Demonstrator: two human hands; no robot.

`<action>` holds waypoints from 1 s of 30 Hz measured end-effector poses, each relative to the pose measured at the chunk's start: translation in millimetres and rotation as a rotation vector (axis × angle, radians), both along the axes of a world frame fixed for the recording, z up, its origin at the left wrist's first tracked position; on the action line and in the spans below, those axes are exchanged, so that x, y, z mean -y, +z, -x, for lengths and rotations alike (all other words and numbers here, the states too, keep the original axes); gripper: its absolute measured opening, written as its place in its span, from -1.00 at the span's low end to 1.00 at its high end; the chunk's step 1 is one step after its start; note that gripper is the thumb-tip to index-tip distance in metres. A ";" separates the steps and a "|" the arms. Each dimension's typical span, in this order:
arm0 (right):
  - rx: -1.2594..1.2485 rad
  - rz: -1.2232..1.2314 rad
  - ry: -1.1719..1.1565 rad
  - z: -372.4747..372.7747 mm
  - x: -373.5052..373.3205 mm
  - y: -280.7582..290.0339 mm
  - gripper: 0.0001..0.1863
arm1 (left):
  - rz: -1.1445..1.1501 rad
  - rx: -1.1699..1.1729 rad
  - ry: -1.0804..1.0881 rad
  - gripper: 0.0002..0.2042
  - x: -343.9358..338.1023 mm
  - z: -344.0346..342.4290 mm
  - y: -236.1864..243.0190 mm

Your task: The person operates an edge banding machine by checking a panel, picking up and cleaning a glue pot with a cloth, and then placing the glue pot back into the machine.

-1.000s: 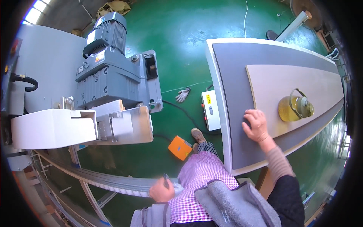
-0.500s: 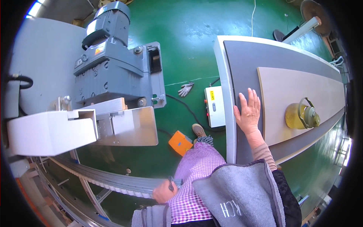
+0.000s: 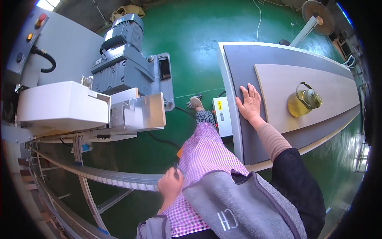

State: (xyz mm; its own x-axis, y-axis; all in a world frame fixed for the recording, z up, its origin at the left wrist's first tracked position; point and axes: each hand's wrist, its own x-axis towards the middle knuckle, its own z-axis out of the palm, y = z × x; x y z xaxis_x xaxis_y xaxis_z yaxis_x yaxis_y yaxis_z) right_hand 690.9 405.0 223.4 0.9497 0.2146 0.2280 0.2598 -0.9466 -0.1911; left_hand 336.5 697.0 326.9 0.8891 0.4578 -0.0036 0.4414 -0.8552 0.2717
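Observation:
My right hand (image 3: pixel 250 102) lies with fingers spread on the grey top of the table (image 3: pixel 234 59), just left of a light brown board (image 3: pixel 274 101). On that board rests a clear jug of yellow liquid (image 3: pixel 298 104), with a loop handle and a greenish lid. My left hand (image 3: pixel 170 184) is closed round a small dark object (image 3: pixel 176 172) whose kind I cannot make out. It is close to the end of a metal roller rail (image 3: pixel 131 179), beside my checked apron (image 3: pixel 199 155).
Left stands a machine with a grey motor (image 3: pixel 125 67), a white housing (image 3: pixel 63 104) and a metal plate (image 3: pixel 148 111). A white control box (image 3: pixel 223 117) sits against the table's left side. My shoe (image 3: pixel 195 104) is on the green floor, by a cable (image 3: pixel 163 141). A round fan (image 3: pixel 318 18) stands far right.
My foot has stepped forward over the grey glove on the floor. The orange box is now mostly hidden behind the apron. My right hand stays on the table, my left keeps its dark object.

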 end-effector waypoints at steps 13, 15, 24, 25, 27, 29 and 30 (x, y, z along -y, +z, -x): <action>-0.010 0.016 0.010 1.1 0.2 -2.1 -0.34 | 0.011 0.042 0.034 -0.82 8.6 -9.9 9.2; -0.011 0.025 0.000 0.0 -0.1 -2.6 -0.34 | 0.039 0.026 0.097 -0.81 10.3 -15.0 16.0; 0.004 -0.004 -0.013 -3.8 -1.5 -2.2 -0.34 | 0.076 -0.001 0.060 -0.73 6.1 -14.9 10.2; 0.013 -0.016 -0.013 -3.4 0.8 -3.7 -0.35 | 0.075 -0.012 0.051 -0.73 6.1 -14.9 9.0; 0.017 -0.034 -0.026 -2.3 4.0 -5.0 -0.35 | 0.076 -0.002 0.033 -0.73 7.1 -15.1 9.4; 0.033 -0.070 -0.018 -1.0 4.6 -8.2 -0.36 | 0.083 0.001 0.022 -0.73 8.6 -13.8 9.9; 0.050 -0.097 -0.019 -0.8 5.8 -9.4 -0.37 | 0.082 -0.001 0.019 -0.73 7.4 -12.5 9.0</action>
State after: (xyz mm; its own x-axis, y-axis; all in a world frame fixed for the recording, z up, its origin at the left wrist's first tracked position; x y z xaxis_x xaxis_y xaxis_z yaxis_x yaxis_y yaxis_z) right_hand 691.7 399.2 214.0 0.9404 0.1711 0.2939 0.2532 -0.9292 -0.2692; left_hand 348.9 689.6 335.9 0.8804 0.4723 -0.0427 0.4574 -0.8218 0.3397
